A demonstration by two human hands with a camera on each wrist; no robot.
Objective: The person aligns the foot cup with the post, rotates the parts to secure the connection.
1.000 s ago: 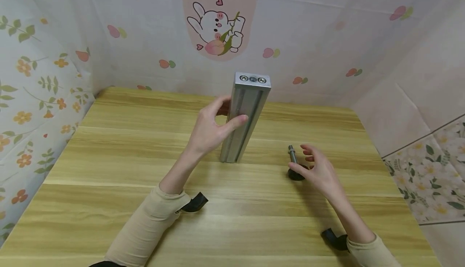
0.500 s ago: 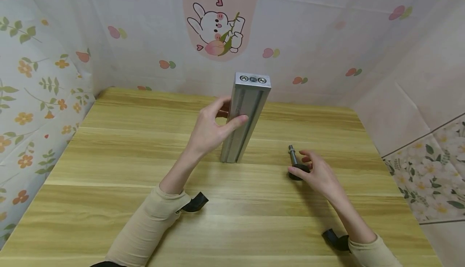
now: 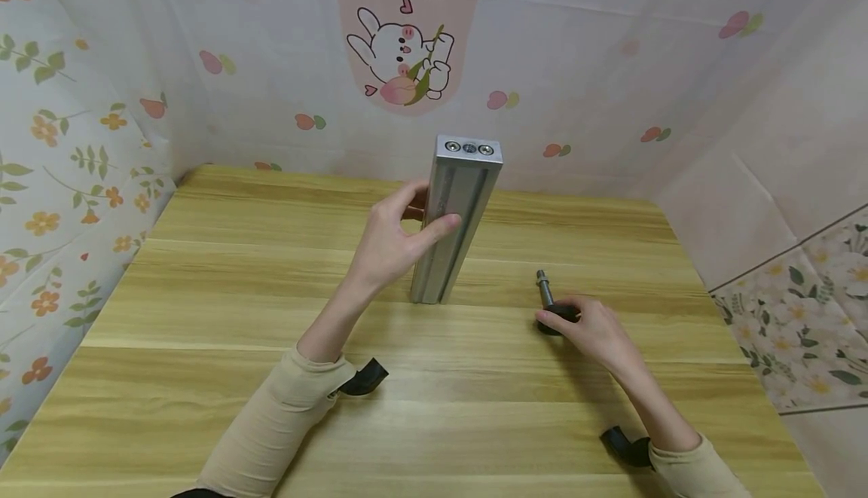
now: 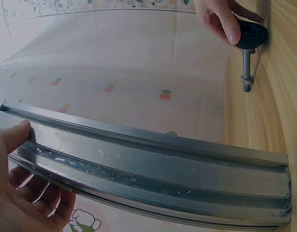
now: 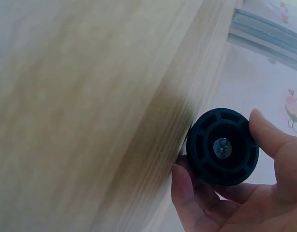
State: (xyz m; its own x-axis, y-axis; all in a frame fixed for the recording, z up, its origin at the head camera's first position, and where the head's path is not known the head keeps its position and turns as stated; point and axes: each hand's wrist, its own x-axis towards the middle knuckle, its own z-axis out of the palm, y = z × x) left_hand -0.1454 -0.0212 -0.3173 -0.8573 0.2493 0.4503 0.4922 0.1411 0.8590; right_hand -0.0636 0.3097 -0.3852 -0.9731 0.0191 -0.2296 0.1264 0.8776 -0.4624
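Observation:
An aluminum extrusion profile (image 3: 456, 219) stands upright on the table, its end face with several holes turned up. My left hand (image 3: 393, 245) grips it around the upper half, thumb on the front face and fingers behind; the left wrist view shows its grooved side (image 4: 153, 169). To the right, a leveling foot (image 3: 557, 317) with a round black base and a threaded metal stem lies on its side on the table. My right hand (image 3: 597, 332) pinches the black base between thumb and fingers. In the right wrist view the underside of the base (image 5: 222, 147) faces the camera.
The wood-grain table (image 3: 441, 423) carries both parts. A printed curtain (image 3: 576, 68) hangs right behind its back edge, and more patterned covering (image 3: 807, 310) runs along the right side.
My right hand's fingers have lowered and closed on the leveling foot's black base. The left hand and the extrusion profile have stayed in place.

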